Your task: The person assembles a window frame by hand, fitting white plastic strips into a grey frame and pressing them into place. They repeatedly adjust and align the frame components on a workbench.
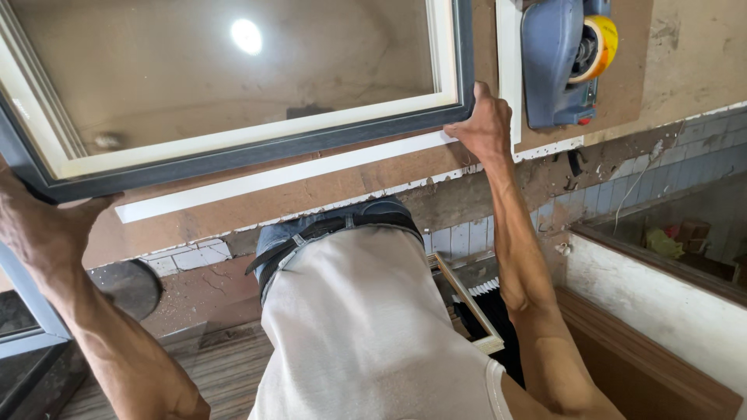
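Brown fibreboard bench (257,204) bears framed glass (233,78).

We reach both arms out ahead of our torso, bare to above the elbows. Our left hand (35,225) sits low at the left edge of view, palm turned inward, thumb stretched rightward. Our right hand (484,124) is extended further forward, wrist straight, fingers curled away from us and thumb pointing up. Our right forearm runs nearly straight, elbow slightly bent.

white sleeveless shirt (366,327) | blue jeans (311,225) | black belt (327,229) | bare arms
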